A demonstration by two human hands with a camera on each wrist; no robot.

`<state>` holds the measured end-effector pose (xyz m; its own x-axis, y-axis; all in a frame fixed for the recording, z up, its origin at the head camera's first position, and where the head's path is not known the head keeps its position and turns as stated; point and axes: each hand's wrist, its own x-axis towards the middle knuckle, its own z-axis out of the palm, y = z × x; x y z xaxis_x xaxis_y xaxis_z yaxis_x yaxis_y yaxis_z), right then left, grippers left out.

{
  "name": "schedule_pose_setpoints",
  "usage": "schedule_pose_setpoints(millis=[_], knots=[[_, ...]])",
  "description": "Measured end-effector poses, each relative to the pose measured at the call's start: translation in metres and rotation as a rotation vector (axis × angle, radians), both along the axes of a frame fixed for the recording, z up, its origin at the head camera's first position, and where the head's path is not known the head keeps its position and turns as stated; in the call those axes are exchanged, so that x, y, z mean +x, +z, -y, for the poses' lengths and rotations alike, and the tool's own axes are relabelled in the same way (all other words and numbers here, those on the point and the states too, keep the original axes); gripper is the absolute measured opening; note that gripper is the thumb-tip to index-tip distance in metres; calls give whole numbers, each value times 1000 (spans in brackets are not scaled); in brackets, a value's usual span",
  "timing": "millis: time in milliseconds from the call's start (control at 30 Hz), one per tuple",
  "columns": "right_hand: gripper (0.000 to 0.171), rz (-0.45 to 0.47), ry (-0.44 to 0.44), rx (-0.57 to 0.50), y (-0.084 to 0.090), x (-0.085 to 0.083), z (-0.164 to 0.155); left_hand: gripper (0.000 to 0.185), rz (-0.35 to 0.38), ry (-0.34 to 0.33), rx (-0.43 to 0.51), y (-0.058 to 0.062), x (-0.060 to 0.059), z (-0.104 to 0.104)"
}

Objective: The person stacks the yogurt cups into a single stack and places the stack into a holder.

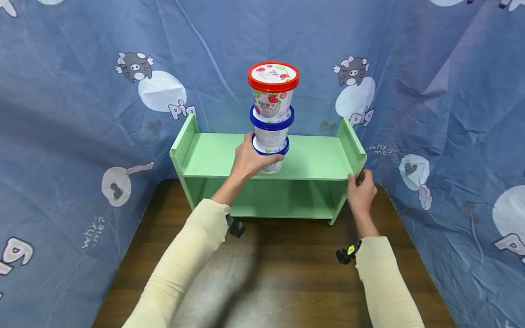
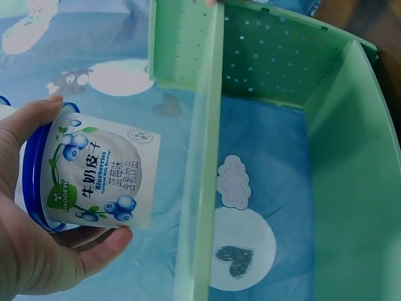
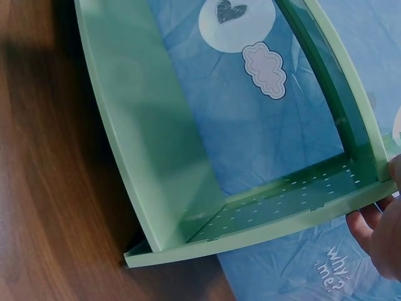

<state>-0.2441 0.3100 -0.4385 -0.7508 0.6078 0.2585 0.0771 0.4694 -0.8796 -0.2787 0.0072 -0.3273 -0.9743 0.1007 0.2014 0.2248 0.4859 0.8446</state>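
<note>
My left hand (image 1: 250, 160) grips the lowest of three stacked paper tubs around its blue rim. This bottom tub (image 2: 103, 172) is white with blueberries printed on it, and in the left wrist view a gap shows between its base and the shelf board. On it stands another white tub (image 1: 271, 137) with a blue lid, topped by a strawberry-print tub (image 1: 272, 100) with a red lid. The right hand (image 1: 362, 193) holds the right side panel of the pale green shelf (image 1: 316, 159), thumb in front and fingers curled around the outside.
The two-tier shelf stands on a brown wooden surface (image 1: 287, 269), its raised side panels (image 1: 186, 136) bounding the upper board. Blue cloth (image 1: 229, 54) with pig prints hangs behind and on both sides.
</note>
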Motion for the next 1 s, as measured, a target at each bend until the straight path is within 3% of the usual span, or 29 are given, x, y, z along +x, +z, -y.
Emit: schedule_pose_setpoints(millis=[533,1000], knots=[[36,-19,-3,3,1,0,3,97,26,41,10,-21,-23,-3],[37,-14,-7,-1,-1,0,0,97,69,38,8,-26,-28,-8]])
